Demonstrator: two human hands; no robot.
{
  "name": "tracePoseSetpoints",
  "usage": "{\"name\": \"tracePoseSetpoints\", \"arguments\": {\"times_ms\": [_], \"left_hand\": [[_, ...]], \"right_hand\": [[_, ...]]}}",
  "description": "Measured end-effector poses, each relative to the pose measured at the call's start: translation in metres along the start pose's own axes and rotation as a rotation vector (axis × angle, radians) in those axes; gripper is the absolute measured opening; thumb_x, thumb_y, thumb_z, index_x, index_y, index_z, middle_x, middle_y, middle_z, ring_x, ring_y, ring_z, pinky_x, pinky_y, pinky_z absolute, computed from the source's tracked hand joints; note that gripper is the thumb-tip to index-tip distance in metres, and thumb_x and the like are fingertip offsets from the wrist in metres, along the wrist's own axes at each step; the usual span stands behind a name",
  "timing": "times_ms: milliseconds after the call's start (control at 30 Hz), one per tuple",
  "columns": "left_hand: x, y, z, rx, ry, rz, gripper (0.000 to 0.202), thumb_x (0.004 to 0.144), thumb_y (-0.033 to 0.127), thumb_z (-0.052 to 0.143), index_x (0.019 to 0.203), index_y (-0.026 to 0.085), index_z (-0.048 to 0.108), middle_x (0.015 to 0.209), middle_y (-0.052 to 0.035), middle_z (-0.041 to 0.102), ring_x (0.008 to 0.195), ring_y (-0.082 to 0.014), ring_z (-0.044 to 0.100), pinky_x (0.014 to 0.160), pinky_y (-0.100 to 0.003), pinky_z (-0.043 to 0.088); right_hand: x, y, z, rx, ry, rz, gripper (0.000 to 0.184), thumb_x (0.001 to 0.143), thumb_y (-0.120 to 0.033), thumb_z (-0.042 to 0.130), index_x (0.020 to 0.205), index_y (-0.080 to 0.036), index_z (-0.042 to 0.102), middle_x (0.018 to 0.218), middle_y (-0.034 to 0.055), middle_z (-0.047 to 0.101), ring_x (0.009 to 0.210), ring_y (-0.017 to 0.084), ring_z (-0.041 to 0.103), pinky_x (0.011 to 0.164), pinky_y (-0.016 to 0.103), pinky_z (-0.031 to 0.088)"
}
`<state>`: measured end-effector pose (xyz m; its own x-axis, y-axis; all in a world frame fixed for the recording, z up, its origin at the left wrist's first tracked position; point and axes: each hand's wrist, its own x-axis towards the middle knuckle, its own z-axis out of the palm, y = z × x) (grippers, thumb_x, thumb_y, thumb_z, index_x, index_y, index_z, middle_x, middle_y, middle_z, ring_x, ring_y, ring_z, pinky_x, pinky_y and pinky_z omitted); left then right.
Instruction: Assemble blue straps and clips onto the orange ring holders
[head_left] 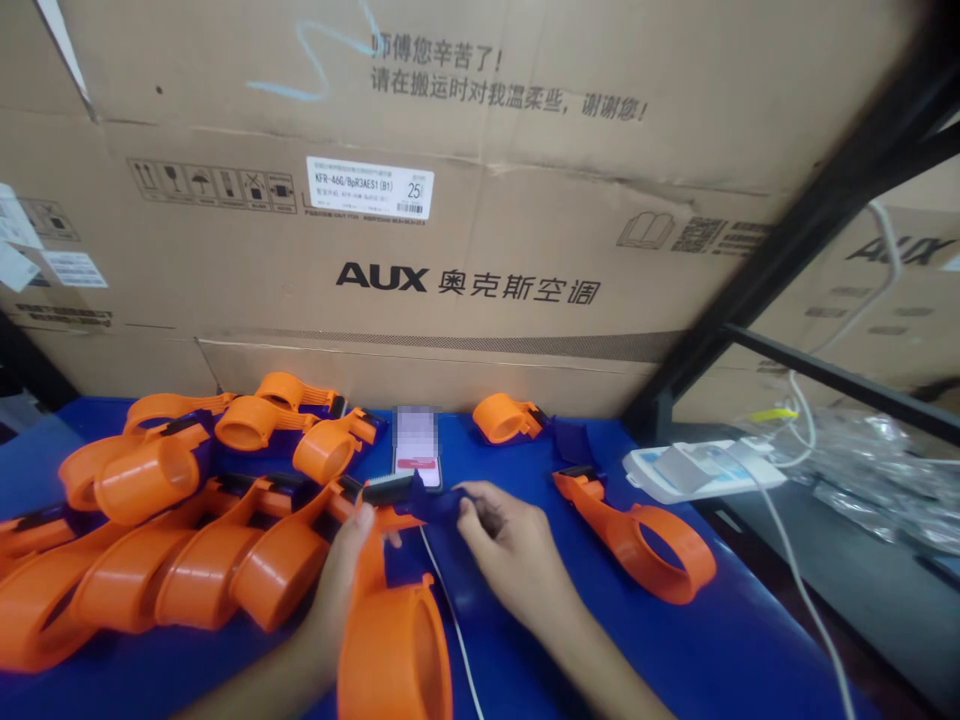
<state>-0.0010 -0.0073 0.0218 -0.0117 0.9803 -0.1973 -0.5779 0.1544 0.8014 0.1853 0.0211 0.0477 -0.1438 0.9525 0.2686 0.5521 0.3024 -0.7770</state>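
Note:
My left hand (352, 560) is closed around the handle of an orange tape dispenser (394, 650), whose wide ring hangs down toward me. A dark strip with a pale toothed edge (390, 488) sits at its upper end. My right hand (510, 540) pinches a dark blue flap (442, 507) beside that end; it blends with the blue tabletop, so its outline is hard to follow. Right of my right hand lies another orange tape dispenser (637, 545) with its ring toward me. Several more orange dispensers (285, 570) are bunched to the left of my left hand.
A phone (417, 445) stands behind my hands, with a white cable (457, 630) running toward me. One dispenser (504, 418) and a loose blue piece (572, 442) lie at the back. A white power strip (697, 470) sits at right. Behind rises a large carton (480, 230), beside black shelf bars (795, 200).

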Motion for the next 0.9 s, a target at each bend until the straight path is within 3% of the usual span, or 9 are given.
{"name": "tracePoseSetpoints", "arguments": {"times_ms": [133,300,433,667,900], "left_hand": [[-0.003,0.001,0.007,0.012,0.014,-0.051,0.052,0.069,0.067,0.074,0.079,0.017,0.065,0.065,-0.0056,0.067,0.061,-0.0191,0.062,0.061,-0.030,0.050],[-0.005,0.001,0.012,0.087,-0.083,-0.151,0.053,0.073,0.069,0.069,0.087,0.019,0.059,0.058,-0.0020,0.062,0.049,-0.0149,0.054,0.049,-0.025,0.038],[-0.002,-0.002,0.008,0.162,-0.096,-0.047,0.048,0.080,0.064,0.066,0.095,0.020,0.056,0.059,-0.0016,0.064,0.051,-0.0154,0.055,0.050,-0.025,0.038],[-0.002,-0.006,0.002,0.207,-0.124,0.005,0.039,0.086,0.055,0.065,0.098,0.020,0.055,0.061,-0.0004,0.063,0.054,-0.0141,0.056,0.052,-0.023,0.038],[0.000,-0.004,0.001,0.227,-0.154,0.024,0.042,0.082,0.055,0.068,0.102,0.020,0.059,0.057,0.0020,0.060,0.049,-0.0118,0.051,0.049,-0.021,0.038]], "right_hand": [[0.015,0.023,-0.025,-0.416,0.151,0.009,0.037,0.095,-0.029,0.045,0.123,-0.014,0.064,0.084,0.0086,0.072,0.074,0.024,0.068,0.069,0.030,0.049],[0.022,0.045,-0.033,-0.704,0.084,0.077,0.044,0.094,-0.015,0.042,0.138,-0.009,0.049,0.104,0.0156,0.073,0.091,0.027,0.071,0.079,0.033,0.048],[0.019,0.049,-0.033,-0.835,-0.020,0.162,0.037,0.096,-0.017,0.048,0.132,-0.010,0.051,0.100,0.0153,0.072,0.090,0.026,0.071,0.075,0.031,0.046],[0.017,0.046,-0.034,-0.946,-0.030,0.124,0.017,0.095,-0.018,0.052,0.109,-0.011,0.060,0.104,0.0183,0.067,0.096,0.028,0.066,0.082,0.034,0.044],[0.015,0.033,-0.030,-0.958,-0.028,0.220,0.022,0.093,-0.020,0.054,0.113,-0.014,0.058,0.102,0.0156,0.067,0.092,0.029,0.066,0.070,0.033,0.040]]}}
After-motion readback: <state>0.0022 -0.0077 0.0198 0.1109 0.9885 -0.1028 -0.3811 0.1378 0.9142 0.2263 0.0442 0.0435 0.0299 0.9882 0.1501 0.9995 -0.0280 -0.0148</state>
